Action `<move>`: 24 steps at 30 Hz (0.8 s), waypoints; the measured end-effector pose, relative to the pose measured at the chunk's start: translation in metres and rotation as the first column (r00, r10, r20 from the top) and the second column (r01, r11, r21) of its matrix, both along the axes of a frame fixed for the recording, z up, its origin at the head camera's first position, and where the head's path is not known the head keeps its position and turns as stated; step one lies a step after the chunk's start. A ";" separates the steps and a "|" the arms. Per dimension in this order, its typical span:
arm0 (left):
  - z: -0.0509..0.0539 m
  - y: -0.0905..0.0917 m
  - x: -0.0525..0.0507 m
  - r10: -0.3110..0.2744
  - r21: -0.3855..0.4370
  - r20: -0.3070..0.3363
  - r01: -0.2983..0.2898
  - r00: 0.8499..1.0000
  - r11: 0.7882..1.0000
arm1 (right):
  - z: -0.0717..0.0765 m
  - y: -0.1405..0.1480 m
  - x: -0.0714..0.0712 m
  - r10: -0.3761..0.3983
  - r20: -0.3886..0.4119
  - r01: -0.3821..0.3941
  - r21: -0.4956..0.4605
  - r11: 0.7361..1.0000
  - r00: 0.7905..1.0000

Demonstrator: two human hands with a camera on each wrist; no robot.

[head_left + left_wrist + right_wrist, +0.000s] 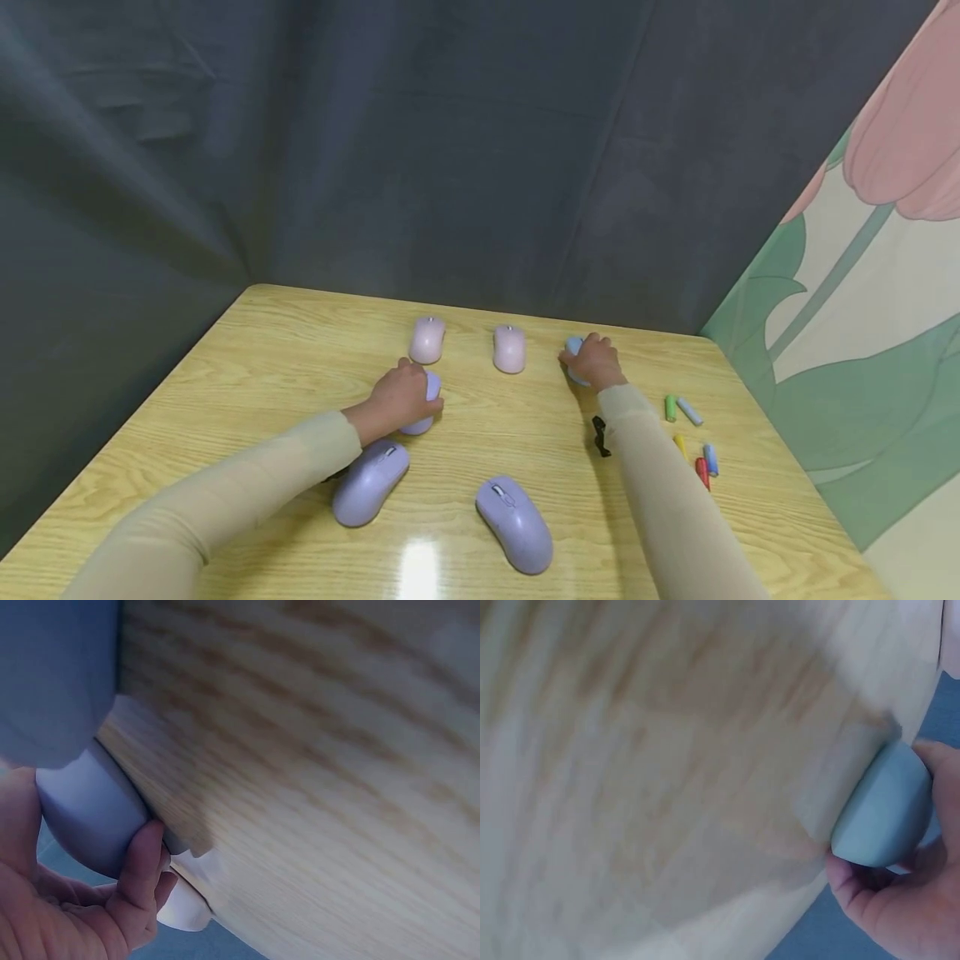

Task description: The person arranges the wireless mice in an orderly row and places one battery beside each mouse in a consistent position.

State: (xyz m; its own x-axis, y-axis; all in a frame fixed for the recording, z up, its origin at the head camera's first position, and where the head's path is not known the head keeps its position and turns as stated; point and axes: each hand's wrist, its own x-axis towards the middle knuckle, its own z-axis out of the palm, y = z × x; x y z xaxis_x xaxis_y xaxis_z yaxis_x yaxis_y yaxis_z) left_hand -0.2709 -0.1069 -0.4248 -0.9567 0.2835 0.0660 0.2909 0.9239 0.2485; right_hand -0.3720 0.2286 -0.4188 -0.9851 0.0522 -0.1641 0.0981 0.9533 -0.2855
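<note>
Far left, I have a dark curtain (135, 250) that runs on behind the wood-grain tabletop (300, 358). A pale sleeve reaches in across the near-left lavender mouse (367, 487), which lies tilted with its wheel end toward the upper right, just beside the forearm. The left hand (400, 396) has its grip narrowed on another lavender mouse (94, 806), thumb and fingers at its sides; from here I cannot tell whether its base touches the wood. Just beyond that hand sits the first pink mouse (427, 340), wheel end away from me, and to its right, apart from it, the second pink mouse (510, 348). Nearer me, the near-centre lavender mouse (515, 525) lies slanted with its wheel toward the upper left, touched by neither hand. Further right, near the back edge, my right hand (597, 362) holds the blue mouse (889, 806), its grip narrowed on the sides. Past that forearm lie short coloured sticks: green (671, 407), grey-blue (689, 411), yellow (680, 444), red (702, 471) and blue (712, 459). Far right is a tulip-painted wall (862, 333).
</note>
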 end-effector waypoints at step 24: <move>0.001 -0.001 0.001 -0.013 0.042 -0.013 0.014 1.000 0.999 | 0.041 -0.013 0.068 0.257 -0.165 -0.262 -0.007 0.965 0.952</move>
State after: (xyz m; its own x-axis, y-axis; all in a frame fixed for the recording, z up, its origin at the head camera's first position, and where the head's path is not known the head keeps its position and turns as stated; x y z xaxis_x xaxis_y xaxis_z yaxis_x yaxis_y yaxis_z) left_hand -0.2697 -0.1079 -0.4240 -0.9518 0.2931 0.0902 0.3067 0.9086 0.2835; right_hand -0.3042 0.2154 -0.3777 -0.9775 -0.2110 0.0004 -0.2012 0.9312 -0.3040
